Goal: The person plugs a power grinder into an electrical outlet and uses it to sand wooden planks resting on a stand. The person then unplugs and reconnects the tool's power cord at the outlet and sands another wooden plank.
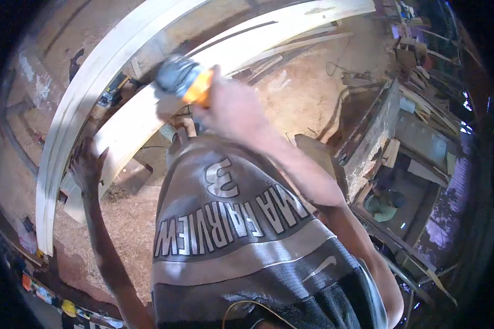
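My right hand (239, 112), smeared by motion, is closed round an orange and black power tool (195, 88) that looks like a sander. Its dark round end is over a pale curved wooden board (129, 123); the blur hides whether the two touch. My left hand (88, 167) grips the edge of this board near its lower left end. Close beside that hand, on its left, runs a second long curved board (66, 142). The board being worked on stretches from the lower left up towards the top right.
Thin wood strips (291, 49) lie behind the curved board. Sawdust covers the ground (296, 98). At right stands a worn wooden box-like structure (379, 137) with offcuts around it. A loose wood block (133, 175) lies below the board. Various items line the lower left edge.
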A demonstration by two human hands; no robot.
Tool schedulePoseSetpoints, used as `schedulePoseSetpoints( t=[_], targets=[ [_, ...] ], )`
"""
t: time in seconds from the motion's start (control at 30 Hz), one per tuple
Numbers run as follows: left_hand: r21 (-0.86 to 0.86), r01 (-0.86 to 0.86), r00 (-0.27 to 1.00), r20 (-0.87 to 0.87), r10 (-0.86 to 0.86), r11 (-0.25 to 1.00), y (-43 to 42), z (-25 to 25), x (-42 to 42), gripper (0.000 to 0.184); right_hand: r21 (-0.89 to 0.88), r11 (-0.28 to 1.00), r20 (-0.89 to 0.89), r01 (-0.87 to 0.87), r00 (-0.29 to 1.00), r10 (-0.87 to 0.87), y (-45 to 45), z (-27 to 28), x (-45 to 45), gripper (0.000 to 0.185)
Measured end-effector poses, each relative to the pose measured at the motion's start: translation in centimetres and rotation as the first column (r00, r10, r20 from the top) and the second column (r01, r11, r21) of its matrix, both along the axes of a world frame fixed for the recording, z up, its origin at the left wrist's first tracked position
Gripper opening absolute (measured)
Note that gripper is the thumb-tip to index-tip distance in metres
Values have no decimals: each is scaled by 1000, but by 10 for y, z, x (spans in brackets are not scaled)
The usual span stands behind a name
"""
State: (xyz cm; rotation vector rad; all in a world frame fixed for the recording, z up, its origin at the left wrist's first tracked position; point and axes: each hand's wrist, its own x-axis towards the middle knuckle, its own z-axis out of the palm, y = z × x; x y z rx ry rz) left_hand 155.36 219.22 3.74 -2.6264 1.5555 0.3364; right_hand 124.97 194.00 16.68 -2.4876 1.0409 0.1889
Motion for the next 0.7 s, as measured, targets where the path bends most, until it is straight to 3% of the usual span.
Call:
schedulePoseSetpoints(
  t=[0.03, 0.13, 0.17, 0.27, 0.4, 0.47, 0.5, 0.53, 0.6, 0.7],
  targets=[
    [-212, 198, 973, 161, -166, 957, 18, -29, 15, 74, -39, 996, 3, 82, 997, -82, -18, -4, -22, 66],
    [-78, 61, 996, 70, -55, 995, 18, -28, 15, 75, -81, 949, -65, 304, 949, -310, -66, 6, -69, 74],
    [-199, 178, 979, 138, -152, 964, 26, -36, 21, 71, -157, 942, -29, 295, 953, -303, -80, -1, -89, 74],
    [-96, 159, 984, 90, -151, 983, 21, -4, 5, 61, -231, 920, 39, 317, 948, -317, -110, -5, -124, 72],
    [-96, 204, 970, 151, -188, 974, 48, -8, 16, 52, -269, 890, 48, 367, 928, -369, -141, 6, -143, 63],
    [-258, 274, 948, 233, -216, 926, 55, -2, 9, 49, -230, 884, 13, 408, 909, -416, -157, 7, -155, 61],
    [-133, 185, 973, 161, -163, 974, 61, 1, 5, 51, -191, 900, 67, 391, 920, -385, -161, 8, -158, 61],
    [-134, 180, 974, 165, -157, 975, 65, 2, 1, 51, -153, 918, 125, 367, 928, -350, -164, 7, -158, 61],
    [150, -10, 997, 75, -2, 989, 63, 15, -9, 65, -188, 902, 113, 388, 921, -373, -161, 14, -138, 60],
    [31, -29, 998, 52, 27, 999, 77, 10, -5, 63, -193, 923, 158, 334, 939, -306, -168, 14, -119, 58]
  ],
)
